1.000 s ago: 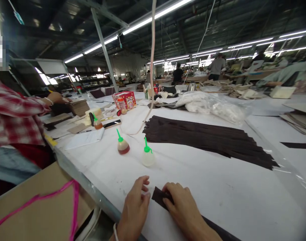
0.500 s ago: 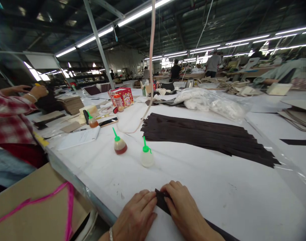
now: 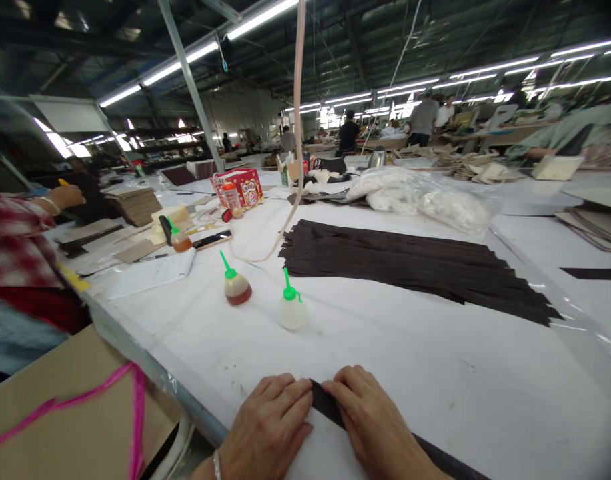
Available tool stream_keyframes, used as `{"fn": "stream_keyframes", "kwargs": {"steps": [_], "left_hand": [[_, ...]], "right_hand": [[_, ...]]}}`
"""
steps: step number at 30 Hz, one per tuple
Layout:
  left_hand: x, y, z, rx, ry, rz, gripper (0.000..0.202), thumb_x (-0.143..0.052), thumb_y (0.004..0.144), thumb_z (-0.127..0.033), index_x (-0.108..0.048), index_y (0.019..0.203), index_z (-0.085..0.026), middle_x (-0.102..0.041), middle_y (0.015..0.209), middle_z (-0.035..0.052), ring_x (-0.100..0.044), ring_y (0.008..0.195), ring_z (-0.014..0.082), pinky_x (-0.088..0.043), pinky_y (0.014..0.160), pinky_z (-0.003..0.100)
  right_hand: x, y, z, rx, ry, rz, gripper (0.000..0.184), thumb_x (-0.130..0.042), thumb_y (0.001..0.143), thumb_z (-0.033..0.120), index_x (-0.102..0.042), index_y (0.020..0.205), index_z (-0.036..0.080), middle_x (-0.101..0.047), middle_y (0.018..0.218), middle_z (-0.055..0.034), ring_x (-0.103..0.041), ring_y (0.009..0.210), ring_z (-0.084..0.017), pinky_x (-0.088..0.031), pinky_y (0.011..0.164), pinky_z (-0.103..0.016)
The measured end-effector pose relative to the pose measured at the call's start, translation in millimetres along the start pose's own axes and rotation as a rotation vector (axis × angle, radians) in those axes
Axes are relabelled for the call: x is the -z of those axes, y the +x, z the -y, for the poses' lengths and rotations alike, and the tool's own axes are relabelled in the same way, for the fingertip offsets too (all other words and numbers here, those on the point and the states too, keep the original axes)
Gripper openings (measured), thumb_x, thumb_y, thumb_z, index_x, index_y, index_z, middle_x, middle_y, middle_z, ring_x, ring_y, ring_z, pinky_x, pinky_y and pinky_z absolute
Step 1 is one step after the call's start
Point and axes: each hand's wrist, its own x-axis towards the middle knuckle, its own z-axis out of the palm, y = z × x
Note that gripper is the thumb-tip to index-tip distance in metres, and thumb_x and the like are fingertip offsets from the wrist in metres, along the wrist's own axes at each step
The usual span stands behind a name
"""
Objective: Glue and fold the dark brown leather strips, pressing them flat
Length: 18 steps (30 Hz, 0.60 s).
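A dark brown strip [image 3: 328, 405] lies along the near edge of the white table [image 3: 435, 360]. My left hand [image 3: 268, 427] lies flat beside its end, fingers stretched and pressed on the table. My right hand [image 3: 375, 420] rests flat on top of the strip, fingers extended, covering most of it. Only the strip's end between the hands and a stretch behind my right wrist [image 3: 438, 457] show. Neither hand grips anything.
Two green-capped squeeze bottles [image 3: 235, 285] [image 3: 291, 309] stand just beyond my hands. A wide row of dark strips [image 3: 410, 267] lies mid-table, clear plastic bags [image 3: 420, 200] behind. A hose [image 3: 298, 120] hangs down. A person in a plaid sleeve [image 3: 13, 247] works at left; a cardboard box [image 3: 70, 413] sits below.
My left hand slid right and flattened against the strip's end. My right hand flattened over the strip. The view tilted slightly; the person at left drew a hand back.
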Motion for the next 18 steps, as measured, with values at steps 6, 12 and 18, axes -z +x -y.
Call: {"fn": "stream_keyframes", "kwargs": {"steps": [6,12,18], "left_hand": [[-0.9,-1.1,-0.6,-0.027,0.048,-0.015,0.028,-0.051,0.088,-0.017,-0.060,0.115,-0.014,-0.065,0.118,0.0051,-0.060,0.098,0.0253,-0.056,0.080,0.039],[0.5,-1.9,1.4,-0.034,0.048,-0.004,0.029,-0.049,0.089,-0.017,-0.059,0.116,-0.013,-0.065,0.119,0.0052,-0.059,0.099,0.0252,-0.055,0.081,0.039],[0.4,-0.3,1.4,-0.033,0.025,-0.022,0.027,-0.048,0.090,-0.016,-0.060,0.114,-0.013,-0.065,0.117,0.0057,-0.058,0.098,0.0240,-0.054,0.080,0.037]], "right_hand": [[-1.4,-3.3,0.4,0.061,-0.046,-0.072,0.038,-0.044,0.082,-0.005,-0.062,0.105,0.019,-0.056,0.092,-0.0053,-0.047,0.084,-0.021,-0.040,0.074,-0.033],[-1.3,-6.6,0.7,0.153,-0.173,-0.147,0.039,-0.054,0.077,-0.002,-0.060,0.109,0.019,-0.057,0.091,-0.0030,-0.047,0.081,-0.020,-0.034,0.072,-0.032],[1.7,-3.6,0.3,0.193,-0.262,-0.109,0.039,-0.062,0.077,0.007,-0.058,0.115,0.018,-0.059,0.091,-0.0024,-0.046,0.080,-0.019,-0.030,0.071,-0.033]]}}
